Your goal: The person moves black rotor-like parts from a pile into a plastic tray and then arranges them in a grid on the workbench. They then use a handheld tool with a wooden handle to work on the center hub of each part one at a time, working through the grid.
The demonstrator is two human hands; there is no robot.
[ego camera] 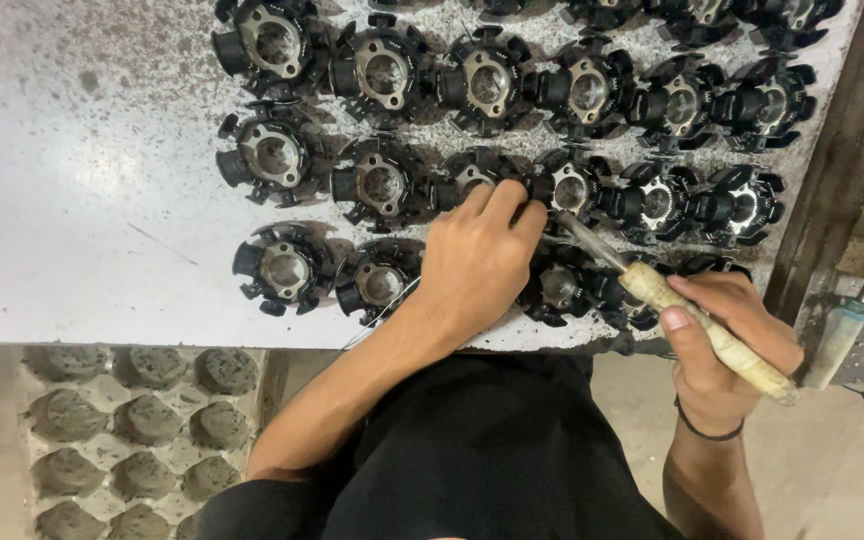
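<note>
We find the counter (82,200) bare along its left part, open for a hand to pass. To the right, black stator parts (382,185) sit in tight rows, nearly touching. A dark post (832,170) borders the right edge.

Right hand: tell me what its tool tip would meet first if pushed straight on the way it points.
The right hand aims its wooden-handled tool up-left. The tip seems to meet the black round part beside the left hand fingertips; depth is unclear.
</note>
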